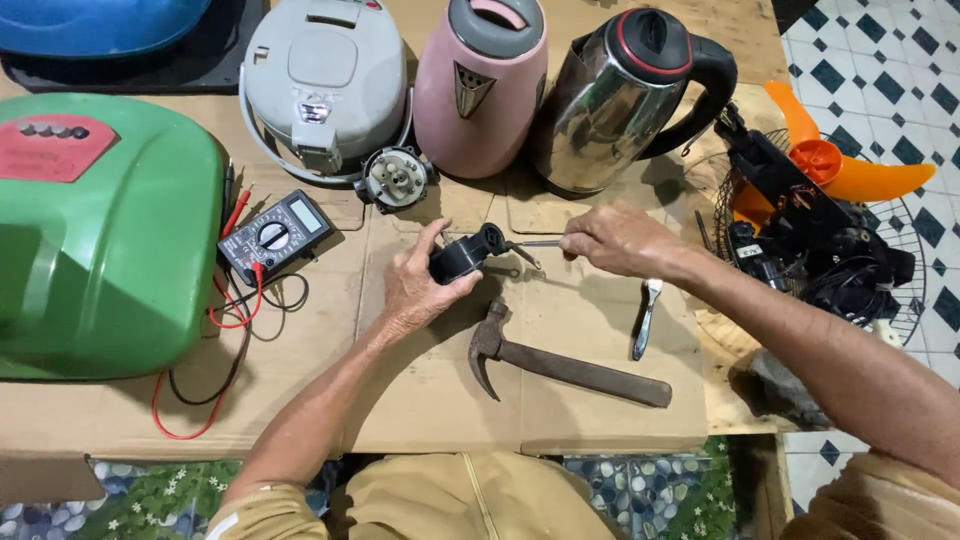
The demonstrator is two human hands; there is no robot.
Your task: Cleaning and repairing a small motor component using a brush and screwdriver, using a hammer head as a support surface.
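Far to the left of your hands sits a smooth green plastic housing (100, 240). Nearer them lies a black digital multimeter (277, 236) with a round dial, its red and black leads looping over the cardboard-covered tabletop (430, 400). Your left hand (420, 285) is clamped around a small black cylindrical part (465, 255), lifted just above the cardboard. Just below your hands lies a claw hammer (560, 362) with a rusty head and worn brown handle. Your right hand (620, 240) pinches a thin metal screwdriver (535, 244), whose tip meets the black part. Beyond your hands stand a grey rice cooker (325, 85), a matte pink kettle (482, 85) and a shiny steel kettle (620, 95). An orange fan blade (850, 160) lies to the right.
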